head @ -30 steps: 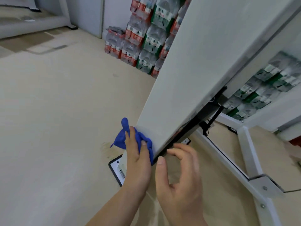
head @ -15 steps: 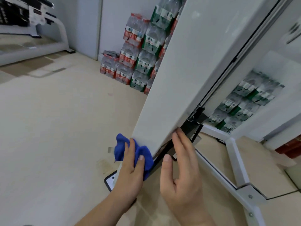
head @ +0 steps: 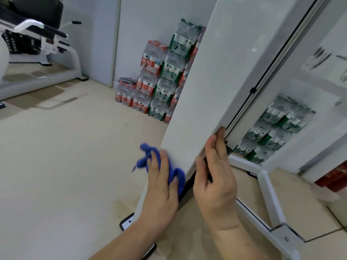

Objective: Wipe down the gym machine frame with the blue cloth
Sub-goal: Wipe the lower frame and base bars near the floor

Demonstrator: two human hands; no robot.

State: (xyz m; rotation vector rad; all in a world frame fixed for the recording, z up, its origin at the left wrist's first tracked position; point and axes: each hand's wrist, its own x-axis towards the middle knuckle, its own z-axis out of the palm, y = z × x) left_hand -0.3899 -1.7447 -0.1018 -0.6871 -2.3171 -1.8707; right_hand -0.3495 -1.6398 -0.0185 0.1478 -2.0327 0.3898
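Head view: the blue cloth (head: 178, 177) lies bunched under the flat fingers of the left hand (head: 161, 194), pressed against the lower left face of the white gym machine frame (head: 216, 91). That frame's long axis rises from the hands up and away to the right, so a wiping stroke would likely run upward along it. Just beside, the right hand (head: 216, 181) pinches the frame's right edge between thumb and fingers. Behind stand stacked water bottle packs (head: 159, 81) on the beige floor (head: 65, 156).

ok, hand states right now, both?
Left hand: open, straight fingers pressing the blue cloth against the machine frame.
Right hand: closed, pinching the frame's edge between thumb and fingers.
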